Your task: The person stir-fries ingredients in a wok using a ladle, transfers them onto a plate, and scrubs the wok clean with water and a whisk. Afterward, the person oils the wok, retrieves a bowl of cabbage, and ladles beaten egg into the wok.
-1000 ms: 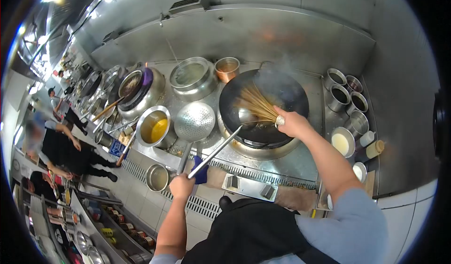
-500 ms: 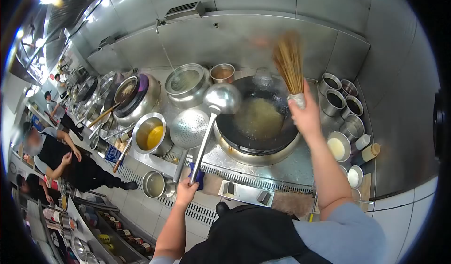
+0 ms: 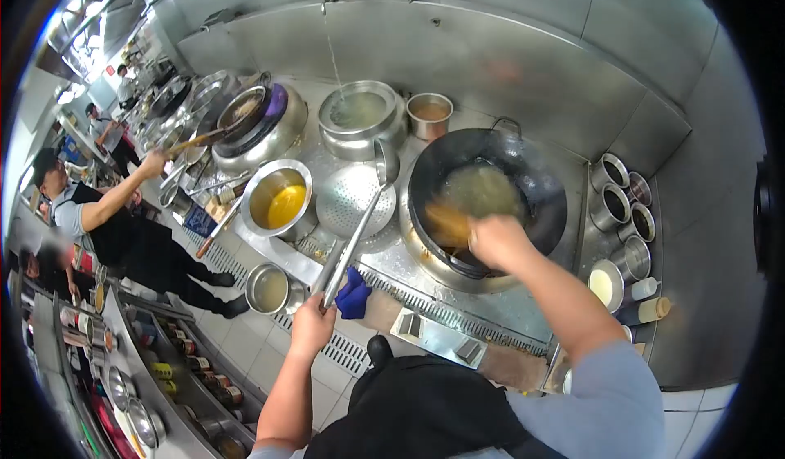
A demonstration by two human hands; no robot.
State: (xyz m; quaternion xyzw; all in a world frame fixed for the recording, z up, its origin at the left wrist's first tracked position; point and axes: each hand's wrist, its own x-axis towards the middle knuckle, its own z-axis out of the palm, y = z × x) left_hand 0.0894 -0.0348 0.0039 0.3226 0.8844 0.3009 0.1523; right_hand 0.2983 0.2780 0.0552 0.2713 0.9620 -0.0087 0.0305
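My left hand (image 3: 314, 325) is closed around the end of a long-handled ladle (image 3: 361, 228), its bowl turned sideways over the perforated skimmer (image 3: 353, 207). In my right hand (image 3: 497, 243) is a bamboo wok brush (image 3: 448, 223), smeared by motion, its bristles down inside the left front of the black wok (image 3: 550, 201). Cloudy liquid (image 3: 484, 191) lies in the bottom of the wok. A blue cloth (image 3: 354, 295) sits on the stove's front edge just right of my left hand.
A pot of yellow liquid (image 3: 282, 204), a pot under running water (image 3: 358, 109) and a small pot (image 3: 430, 116) stand around the wok. Several seasoning containers (image 3: 610, 205) line the right side. At left, a co-worker (image 3: 106, 222) reaches toward another wok (image 3: 244, 120).
My right hand has brought the brush down from the air into the wok. The ladle's bowl has turned sideways. My view has shifted, and the co-worker now reaches out over the neighbouring stove.
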